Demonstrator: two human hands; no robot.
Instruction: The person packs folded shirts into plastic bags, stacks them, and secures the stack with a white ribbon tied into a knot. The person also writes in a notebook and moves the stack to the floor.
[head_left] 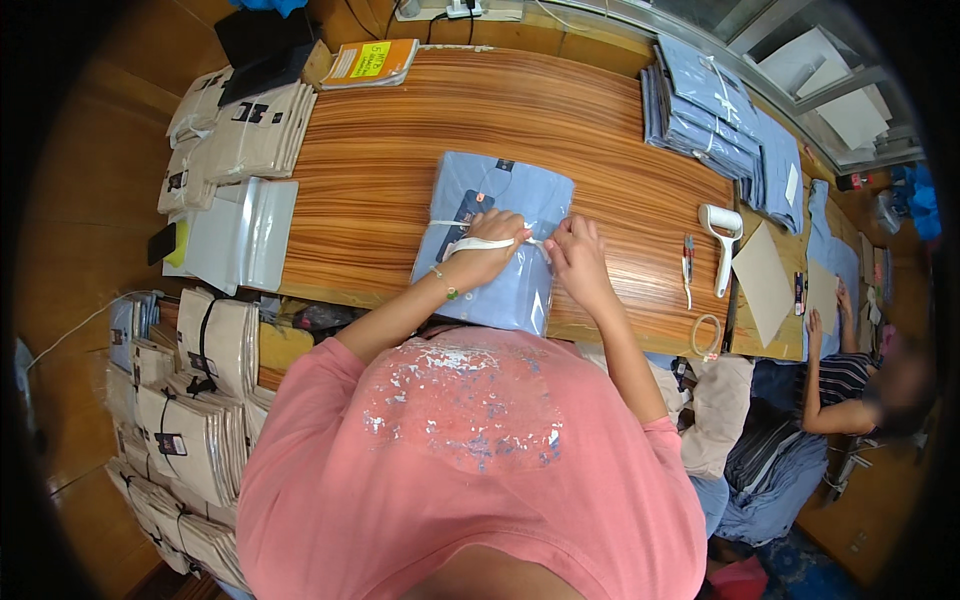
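Hands (535, 250) on blue bagged shirt stack (495, 240)

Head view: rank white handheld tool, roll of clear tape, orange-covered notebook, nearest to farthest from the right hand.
From the right hand:
1. Roll of clear tape, to its right at the table's near edge.
2. White handheld tool, farther right, by the cardboard sheet.
3. Orange-covered notebook, far edge of the table, up left.

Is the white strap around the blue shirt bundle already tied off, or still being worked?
Still being worked: both the left hand and right hand grip the white strap across the blue shirt bundle; whether a knot exists, cannot tell.
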